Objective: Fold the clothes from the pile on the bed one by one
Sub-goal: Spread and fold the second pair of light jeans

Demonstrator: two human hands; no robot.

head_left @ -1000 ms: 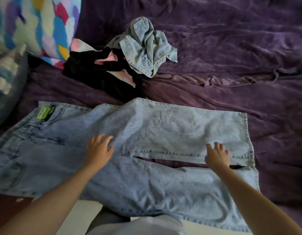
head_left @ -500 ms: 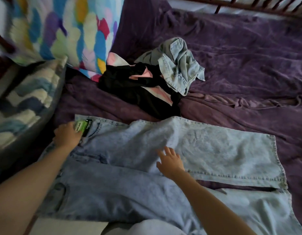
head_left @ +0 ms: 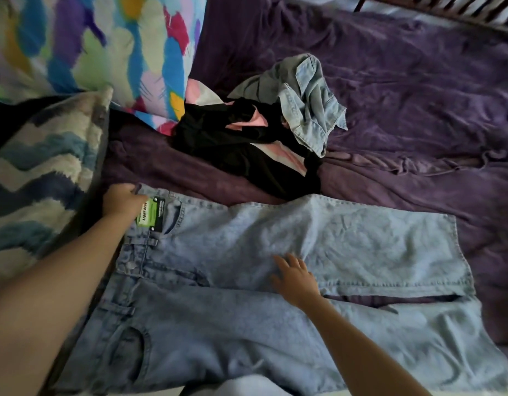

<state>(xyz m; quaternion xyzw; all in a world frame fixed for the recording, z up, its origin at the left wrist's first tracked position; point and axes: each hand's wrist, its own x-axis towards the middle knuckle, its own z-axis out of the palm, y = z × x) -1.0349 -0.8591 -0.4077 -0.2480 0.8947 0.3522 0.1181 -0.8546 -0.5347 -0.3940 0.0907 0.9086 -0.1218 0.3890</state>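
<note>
At 6 o'clock, at the near edge of the bed, a strip of pale cloth point(head_left: 247, 385) shows at the bottom of the view. Just past it the jeans point(head_left: 218, 324) lie flat on the purple bedspread point(head_left: 418, 110). Their waistband is at 9 o'clock and their hems at 3 o'clock, and a narrow slit of purple shows between the two legs near the hems.

The right hand point(head_left: 295, 278), at about 5 o'clock, lies palm down on the denim where the legs part. Its fingers are straight and spread and hold nothing. The left hand point(head_left: 121, 200), at 9 o'clock, has its fingers curled round the far corner of the waistband, gripping it just beside a green tag point(head_left: 150, 214).

A chevron cushion point(head_left: 41, 172) in blue and cream stands at the bed's left side, at 9 o'clock, close to that hand.

At 12 o'clock is the pile: a black garment point(head_left: 233, 144) with pink showing in it, its near edge touching the jeans' far leg, and a crumpled denim shirt point(head_left: 307, 101) on top of it.

A pillow point(head_left: 90, 44) in many colours fills 10 to 11 o'clock. The bedspread runs rumpled to 1 o'clock, where dark rails point(head_left: 447, 10) edge the bed.
</note>
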